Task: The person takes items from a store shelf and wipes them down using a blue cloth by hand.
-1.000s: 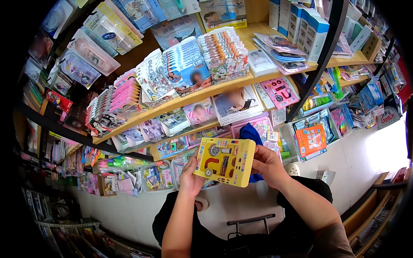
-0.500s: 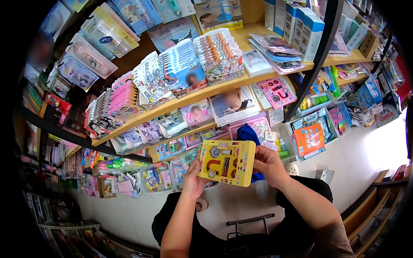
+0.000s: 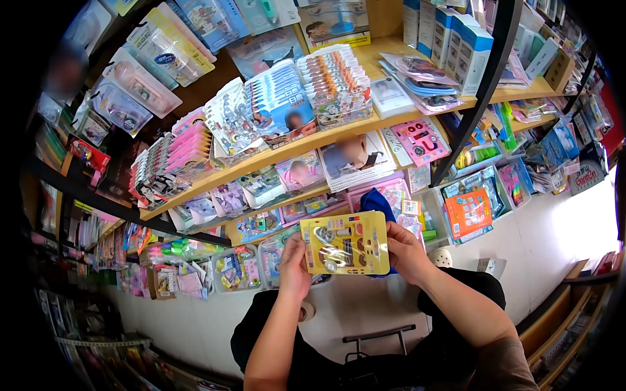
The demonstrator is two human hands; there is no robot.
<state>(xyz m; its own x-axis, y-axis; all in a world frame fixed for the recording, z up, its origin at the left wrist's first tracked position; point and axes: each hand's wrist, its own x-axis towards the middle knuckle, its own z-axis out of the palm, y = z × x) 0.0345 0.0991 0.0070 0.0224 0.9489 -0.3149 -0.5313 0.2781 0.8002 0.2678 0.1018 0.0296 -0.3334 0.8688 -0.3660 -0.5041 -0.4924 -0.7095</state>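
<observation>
A yellow blister package (image 3: 345,244), with small grey and dark red items under glossy plastic, is held up between my two hands. My left hand (image 3: 295,267) pinches its left edge, thumb near the upper corner. On the other side, my right hand (image 3: 405,253) grips the right edge. Behind the package hangs a dark blue cloth-like thing (image 3: 377,203), partly hidden by the package and close to my right hand; whether that hand also holds it I cannot tell.
A wooden shelf (image 3: 261,153) with rows of small packets runs above my hands. Plastic bins (image 3: 238,268) of packaged goods stand below it. An orange package (image 3: 468,214) lies in a bin at right. A black metal frame (image 3: 379,333) stands on the floor between my legs.
The yellow package has turned slightly and sits more level, with more glare on its plastic. Both hands have shifted a little along with it.
</observation>
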